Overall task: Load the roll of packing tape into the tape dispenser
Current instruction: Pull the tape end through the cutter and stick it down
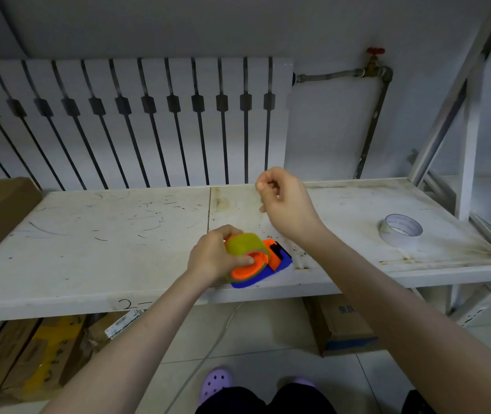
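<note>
White shelf (118, 249): scratched, stained board; it carries all the task items.
Tape dispenser (283, 261): blue base with orange frame, lying on the shelf at the 6 o'clock edge, close to the front lip. Its black front end points toward 2 o'clock.
Right hand (283, 201): raised above the shelf at 1 o'clock from the dispenser and apart from it. The fingers are curled with the thumb against the forefinger. We cannot tell whether they pinch a clear tape end or hold nothing, as no strip shows.
Left hand (211, 255): at 9 o'clock of the dispenser. It grips the roll, fingers over the top and thumb pressing the orange hub (247, 271).
Roll of packing tape (245, 243): yellow-green, seated around the orange hub on the dispenser. We judge the mounting step done or nearly done; whether the roll sits fully home is hidden by the left hand.
Spare roll (401, 231): pale, lying flat at 3 o'clock, well apart from the dispenser and untouched.
Tape path: no strip visible between the roll and the black front end. We judge that what is left is drawing the free end forward and threading it to the cutter.
</note>
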